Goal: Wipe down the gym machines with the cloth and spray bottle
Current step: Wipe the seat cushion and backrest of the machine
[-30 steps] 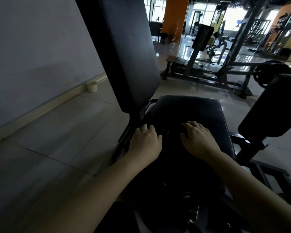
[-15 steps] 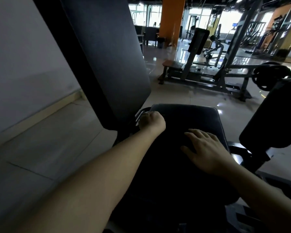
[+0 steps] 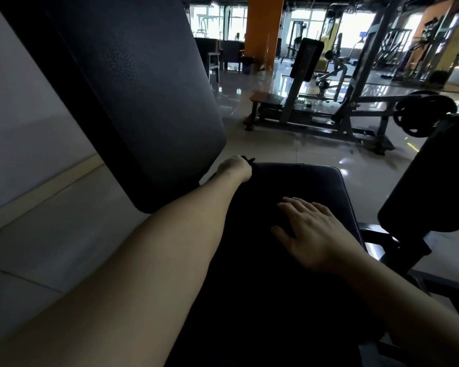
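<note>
Hands: apart, both on the seat (image 3: 316,181); bare forearms come in from the bottom edge.
R hand (image 3: 313,234): flat on the seat, palm down, fingers straight and a bit spread, holding nothing; sits toward the seat's right side.
L hand (image 3: 235,169): further out, at the seat's far-left corner, fingers curled round a dark cloth (image 3: 250,160); only a scrap of it shows past the knuckles, the rest is hidden by the hand.
Seat surface: dark padding, smooth, w/ rounded far corners; near half is in deep shadow and the detail is lost there.
Backrest (image 3: 143,88): big dark pad w/ fine grain, tilted, rising left of the seat; its lower corner is just beside the L hand, can't tell if they touch.
Pad (image 3: 435,181): 2nd dark pad on a bracket, right of the seat and apart from it; a strip of floor (image 3: 64,234) shows between.
Floor: large pale tiles, glossy, w/ reflections further out; open on the left betw. backrest and wall (image 3: 19,115), and beyond the seat's far edge.
Wall: plain grey, left side, pale skirting (image 3: 51,188) along its base.
Rig (image 3: 329,123): mid-room past the seat, grey frame w/ an upright dark pad and a low base on the floor; black plate (image 3: 421,112) at its right end.
Pillar (image 3: 263,27): orange, far back, centre.
Windows (image 3: 215,19): bright, along the far side; more gear in front of them, too blurred to tell apart.
</note>
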Available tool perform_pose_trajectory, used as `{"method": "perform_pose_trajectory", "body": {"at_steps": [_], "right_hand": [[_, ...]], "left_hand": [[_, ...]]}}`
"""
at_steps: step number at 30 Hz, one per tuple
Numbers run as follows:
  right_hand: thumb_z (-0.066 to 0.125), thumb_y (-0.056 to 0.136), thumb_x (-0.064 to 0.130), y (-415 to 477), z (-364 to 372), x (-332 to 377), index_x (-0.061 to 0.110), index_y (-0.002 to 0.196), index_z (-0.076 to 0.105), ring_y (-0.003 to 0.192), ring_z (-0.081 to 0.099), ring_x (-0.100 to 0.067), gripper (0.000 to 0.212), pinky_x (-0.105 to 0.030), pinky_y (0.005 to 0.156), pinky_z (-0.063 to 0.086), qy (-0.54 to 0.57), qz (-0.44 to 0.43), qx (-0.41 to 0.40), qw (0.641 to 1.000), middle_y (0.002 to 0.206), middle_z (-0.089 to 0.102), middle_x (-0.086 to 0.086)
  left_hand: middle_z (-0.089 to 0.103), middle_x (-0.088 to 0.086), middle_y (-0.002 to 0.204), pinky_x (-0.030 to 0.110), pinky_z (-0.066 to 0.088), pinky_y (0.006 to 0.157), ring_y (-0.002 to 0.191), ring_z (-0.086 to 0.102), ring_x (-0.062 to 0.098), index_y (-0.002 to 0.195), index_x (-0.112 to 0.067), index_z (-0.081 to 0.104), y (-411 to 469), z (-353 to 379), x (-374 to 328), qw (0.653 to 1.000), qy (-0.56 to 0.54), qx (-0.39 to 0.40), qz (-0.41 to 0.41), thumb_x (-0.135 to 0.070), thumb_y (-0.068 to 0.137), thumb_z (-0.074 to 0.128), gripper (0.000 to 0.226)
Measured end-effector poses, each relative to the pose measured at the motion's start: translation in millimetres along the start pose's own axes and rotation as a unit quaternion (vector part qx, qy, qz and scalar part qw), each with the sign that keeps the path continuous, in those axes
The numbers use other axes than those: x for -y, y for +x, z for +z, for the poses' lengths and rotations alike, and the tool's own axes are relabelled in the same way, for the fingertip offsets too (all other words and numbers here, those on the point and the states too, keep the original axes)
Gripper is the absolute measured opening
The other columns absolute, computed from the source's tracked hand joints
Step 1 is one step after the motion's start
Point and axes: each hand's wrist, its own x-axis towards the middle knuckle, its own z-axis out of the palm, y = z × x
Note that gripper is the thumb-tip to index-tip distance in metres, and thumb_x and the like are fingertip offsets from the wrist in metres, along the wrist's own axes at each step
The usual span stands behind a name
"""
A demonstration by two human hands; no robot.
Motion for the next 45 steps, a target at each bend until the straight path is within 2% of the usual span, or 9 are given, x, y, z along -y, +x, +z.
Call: {"method": "perform_pose_trajectory", "body": {"at_steps": [4,7,11,15,20,25,31,36,45], "right_hand": [[0.028,0.099,0.061,-1.6,-4.2,0.7,0.027,0.155,0.025,0.152,0.010,-0.009,0.066,-0.036,0.124,0.007,0.011,0.000,0.008,1.000,0.164,0.020,0.006],[0.028,0.099,0.060,-1.2,-5.2,1.9,0.026,0.155,0.025,0.152,0.011,-0.010,0.066,-0.036,0.124,0.008,0.014,-0.002,0.007,1.000,0.164,0.020,0.006],[0.025,0.098,0.062,-0.1,-0.1,1.4,0.028,0.154,0.026,0.151,0.012,-0.008,0.066,-0.035,0.124,0.008,0.012,-0.002,-0.006,1.000,0.164,0.021,0.007],[0.024,0.098,0.063,2.6,-2.3,-0.3,0.028,0.155,0.025,0.151,0.012,-0.009,0.067,-0.035,0.124,0.009,0.017,-0.005,-0.004,1.000,0.164,0.021,0.008],[0.033,0.100,0.058,2.2,-6.1,-0.7,0.025,0.154,0.029,0.150,0.017,-0.011,0.064,-0.036,0.122,0.012,0.022,-0.011,0.002,1.000,0.163,0.025,0.005],[0.032,0.099,0.059,1.3,-1.1,3.6,0.022,0.153,0.031,0.150,0.019,-0.013,0.065,-0.037,0.123,0.015,0.005,0.002,-0.016,1.000,0.162,0.027,0.003],[0.032,0.099,0.060,3.4,2.8,0.4,0.024,0.152,0.033,0.150,0.020,-0.012,0.064,-0.037,0.122,0.014,0.006,-0.002,-0.027,1.000,0.161,0.029,0.004],[0.033,0.098,0.061,6.3,2.9,-2.6,0.025,0.151,0.034,0.149,0.022,-0.011,0.064,-0.037,0.121,0.016,0.005,0.000,-0.030,1.000,0.160,0.031,0.005],[0.036,0.100,0.058,2.0,-8.8,1.9,0.022,0.152,0.035,0.149,0.024,-0.016,0.063,-0.038,0.121,0.018,0.015,-0.001,0.005,1.000,0.161,0.030,0.001]], "left_hand": [[0.057,0.016,0.135,0.035,0.043,0.078,0.112,0.059,0.034,0.137,-0.006,0.051,-28.7,-0.4,22.2,0.999,0.032,0.020,-0.011,-0.036,0.107,0.034,0.045],[0.058,0.015,0.130,0.035,0.045,0.072,0.094,0.060,0.030,0.136,-0.005,0.052,-36.5,5.5,35.3,0.998,0.021,0.025,-0.049,-0.041,0.106,0.037,0.049],[0.059,0.016,0.132,0.046,0.052,0.095,0.112,0.060,0.037,0.136,-0.006,0.054,-18.6,6.7,20.4,0.998,-0.030,0.006,-0.063,-0.036,0.103,0.039,0.047],[0.062,0.015,0.128,0.034,0.043,0.075,0.091,0.054,0.031,0.131,-0.008,0.057,-5.4,1.6,10.4,0.995,-0.085,-0.004,-0.060,-0.038,0.106,0.038,0.043],[0.057,0.017,0.131,0.036,0.042,0.074,0.079,0.051,0.027,0.137,-0.003,0.049,-44.6,-7.3,24.5,0.997,-0.021,0.053,-0.054,-0.040,0.109,0.034,0.049],[0.039,0.023,0.152,0.045,0.040,0.109,0.135,0.044,0.040,0.152,0.000,0.033,-107.3,-10.5,59.2,0.995,-0.014,0.067,-0.078,-0.039,0.111,0.024,0.057],[0.051,0.022,0.144,0.034,0.037,0.085,0.129,0.052,0.037,0.142,0.000,0.046,-91.9,-2.5,49.4,0.992,-0.060,0.015,-0.108,-0.042,0.109,0.030,0.056],[0.055,0.020,0.137,0.034,0.040,0.079,0.118,0.057,0.034,0.136,-0.002,0.051,-68.0,-5.7,35.1,0.988,-0.110,0.002,-0.104,-0.038,0.110,0.033,0.048],[0.050,0.023,0.145,0.035,0.040,0.093,0.130,0.051,0.039,0.143,0.001,0.045,-153.1,-12.9,86.1,0.993,-0.087,0.037,-0.068,-0.039,0.109,0.033,0.054]]}}
